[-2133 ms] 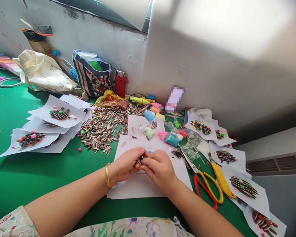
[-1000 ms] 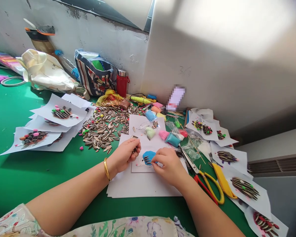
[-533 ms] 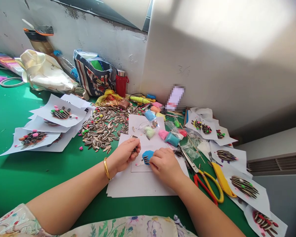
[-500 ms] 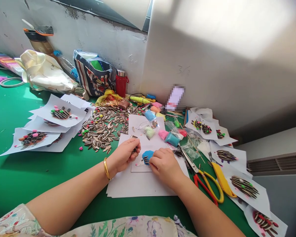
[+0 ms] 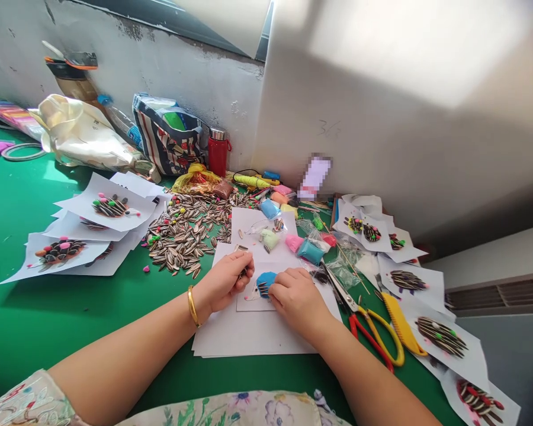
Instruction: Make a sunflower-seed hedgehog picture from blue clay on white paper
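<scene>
My left hand (image 5: pixel 230 276) is closed around a few sunflower seeds, which show dark between the fingertips. It hovers at the left edge of a small paper sheet. On that sheet lies a blue clay hedgehog (image 5: pixel 265 279) with several striped sunflower seeds stuck in it and a drawn snout pointing left. The bent fingers of my right hand (image 5: pixel 299 299) press at the clay's right side and cover part of it; whatever they pinch is hidden. Under the sheet is a stack of white paper (image 5: pixel 257 337). A loose sunflower seed (image 5: pixel 241 247) lies just above my left hand.
A heap of sunflower seeds (image 5: pixel 177 245) lies left of the paper. Clay packets (image 5: pixel 311 251) sit behind my hands. Scissors (image 5: pixel 373 331) and a yellow comb-edged tool (image 5: pixel 400 325) lie right. Finished seed hedgehogs (image 5: pixel 111 204) on paper flank both sides. Bags and a red flask (image 5: pixel 217 152) stand behind.
Both hands stay nearly in place, the right one still at the blue clay. The whole view has shifted very slightly.
</scene>
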### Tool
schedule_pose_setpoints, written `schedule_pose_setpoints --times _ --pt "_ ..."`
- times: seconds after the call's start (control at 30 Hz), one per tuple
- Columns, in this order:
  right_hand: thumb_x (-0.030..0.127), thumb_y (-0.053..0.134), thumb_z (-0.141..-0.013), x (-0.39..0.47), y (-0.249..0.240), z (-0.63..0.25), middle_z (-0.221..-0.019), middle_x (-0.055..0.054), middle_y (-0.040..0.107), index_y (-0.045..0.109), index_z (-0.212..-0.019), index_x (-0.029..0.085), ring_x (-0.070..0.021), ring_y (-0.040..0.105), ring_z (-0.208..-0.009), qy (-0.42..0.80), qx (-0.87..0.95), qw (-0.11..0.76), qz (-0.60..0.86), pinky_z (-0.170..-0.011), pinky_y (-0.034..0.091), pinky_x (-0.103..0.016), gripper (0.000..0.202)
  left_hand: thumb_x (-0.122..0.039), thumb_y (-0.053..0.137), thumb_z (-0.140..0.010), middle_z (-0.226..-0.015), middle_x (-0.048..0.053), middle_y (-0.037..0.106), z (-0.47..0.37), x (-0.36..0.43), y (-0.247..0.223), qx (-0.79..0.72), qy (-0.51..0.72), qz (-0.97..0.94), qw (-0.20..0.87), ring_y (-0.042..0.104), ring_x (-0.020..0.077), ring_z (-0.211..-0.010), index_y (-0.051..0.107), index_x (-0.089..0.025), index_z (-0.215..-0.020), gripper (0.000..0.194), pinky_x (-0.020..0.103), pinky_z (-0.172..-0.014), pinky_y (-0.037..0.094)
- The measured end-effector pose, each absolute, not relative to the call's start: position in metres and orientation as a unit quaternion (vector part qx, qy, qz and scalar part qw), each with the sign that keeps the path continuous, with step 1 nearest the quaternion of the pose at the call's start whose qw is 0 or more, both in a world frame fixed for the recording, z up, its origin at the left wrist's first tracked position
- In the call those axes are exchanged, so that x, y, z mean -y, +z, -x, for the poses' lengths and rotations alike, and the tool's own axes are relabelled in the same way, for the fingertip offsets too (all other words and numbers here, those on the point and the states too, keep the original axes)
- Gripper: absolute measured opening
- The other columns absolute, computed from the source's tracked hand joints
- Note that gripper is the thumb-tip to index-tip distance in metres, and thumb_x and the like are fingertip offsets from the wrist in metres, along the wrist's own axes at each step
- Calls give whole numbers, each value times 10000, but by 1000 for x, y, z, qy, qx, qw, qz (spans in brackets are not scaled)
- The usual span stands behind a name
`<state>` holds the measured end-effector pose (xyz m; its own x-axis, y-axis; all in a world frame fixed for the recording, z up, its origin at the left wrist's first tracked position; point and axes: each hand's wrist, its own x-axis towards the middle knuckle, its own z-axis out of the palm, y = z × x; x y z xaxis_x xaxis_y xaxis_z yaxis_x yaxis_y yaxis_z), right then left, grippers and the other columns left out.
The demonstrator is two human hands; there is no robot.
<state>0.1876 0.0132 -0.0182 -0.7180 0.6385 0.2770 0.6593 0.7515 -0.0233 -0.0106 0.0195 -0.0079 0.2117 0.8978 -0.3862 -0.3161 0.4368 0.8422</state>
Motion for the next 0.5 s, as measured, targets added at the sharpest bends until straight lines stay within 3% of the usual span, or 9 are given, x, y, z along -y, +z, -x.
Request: schedule_pose_setpoints --times 0.27,0.5 --pt "271 713 -834 -15 -12 -196 -736 -9 620 641 -705 203 -168 509 -761 6 915 155 373 -739 300 -334 162 -413 583 -843 -637 -34 510 11 -20 -7 -466 422 -309 714 322 10 -400 493 -163 -729 289 148 -397 173" --pt "324 578 -933 -19 -10 -199 -760 -33 621 659 -724 181 -158 528 -740 40 890 206 406 -746 325 -336 266 -370 551 -830 -667 -36 503 13 -21 -8 -447 424 -283 735 298 11 -401 526 -163 -749 223 157 -386 153"
